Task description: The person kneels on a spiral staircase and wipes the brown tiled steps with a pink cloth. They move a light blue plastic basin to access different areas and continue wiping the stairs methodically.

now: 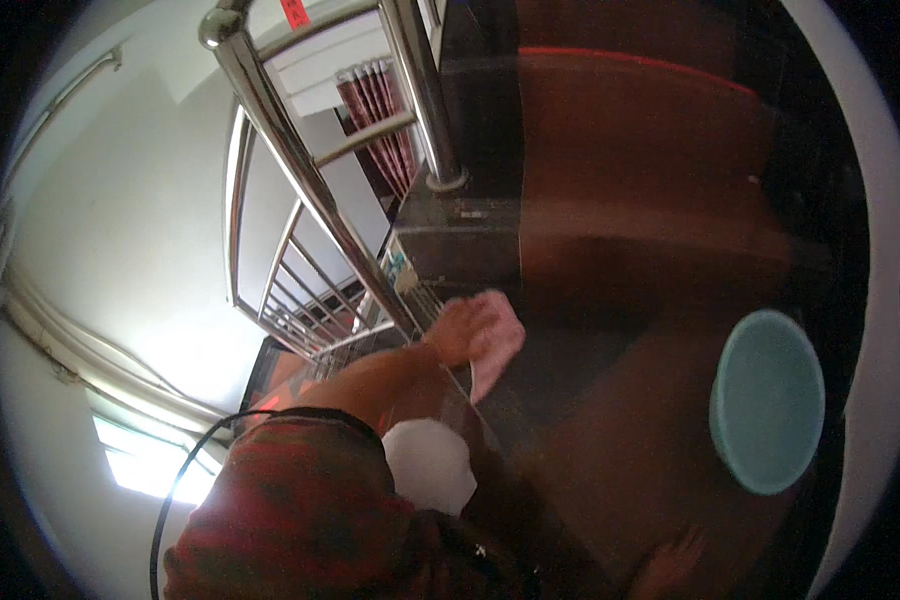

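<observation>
My left hand (462, 333) reaches out from a red and dark patterned sleeve and holds a pink cloth (498, 335). The fingers curl over the cloth, which is pressed on the dark, shiny floor (560, 370) beside the metal railing. Part of the cloth hangs toward the edge of the step. Low in the picture, in dim light, my right hand (673, 560) lies on the brown floor with its fingers stretched out. Nothing shows in it. A light green basin (768, 402) stands on the right, apart from both hands.
A steel stair railing (310, 190) rises at the left, with a second railing (310, 300) behind it. Dark steps (460, 250) lie ahead. A rounded white thing (430, 465) shows below my left arm. Further off is a bright window (155, 460).
</observation>
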Tool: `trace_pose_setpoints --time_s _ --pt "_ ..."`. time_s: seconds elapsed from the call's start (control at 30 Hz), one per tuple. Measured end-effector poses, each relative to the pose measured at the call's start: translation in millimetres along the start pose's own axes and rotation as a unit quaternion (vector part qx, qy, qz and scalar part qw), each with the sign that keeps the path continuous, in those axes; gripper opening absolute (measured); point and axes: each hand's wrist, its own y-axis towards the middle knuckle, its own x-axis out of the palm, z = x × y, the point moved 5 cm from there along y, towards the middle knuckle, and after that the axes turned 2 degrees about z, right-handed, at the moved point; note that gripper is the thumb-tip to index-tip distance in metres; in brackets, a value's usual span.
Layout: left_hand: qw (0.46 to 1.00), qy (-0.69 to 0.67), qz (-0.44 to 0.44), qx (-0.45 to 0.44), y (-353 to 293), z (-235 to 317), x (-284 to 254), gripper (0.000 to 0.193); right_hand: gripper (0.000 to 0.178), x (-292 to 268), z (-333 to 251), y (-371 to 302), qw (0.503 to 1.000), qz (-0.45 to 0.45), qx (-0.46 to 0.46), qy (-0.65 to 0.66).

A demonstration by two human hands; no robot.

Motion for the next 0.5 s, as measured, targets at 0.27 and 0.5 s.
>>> trace_pose_setpoints --time_s 0.27,0.5 --pt "0.998 0.033 -0.017 -0.045 -37 -48 13 0.063 0.053 40 6 -7 0.998 0.039 0.037 -0.038" --pt "0.959 -0.029 -0.073 0.273 -14 57 7 0.068 0.055 57 8 2 0.996 0.064 0.061 -0.017"
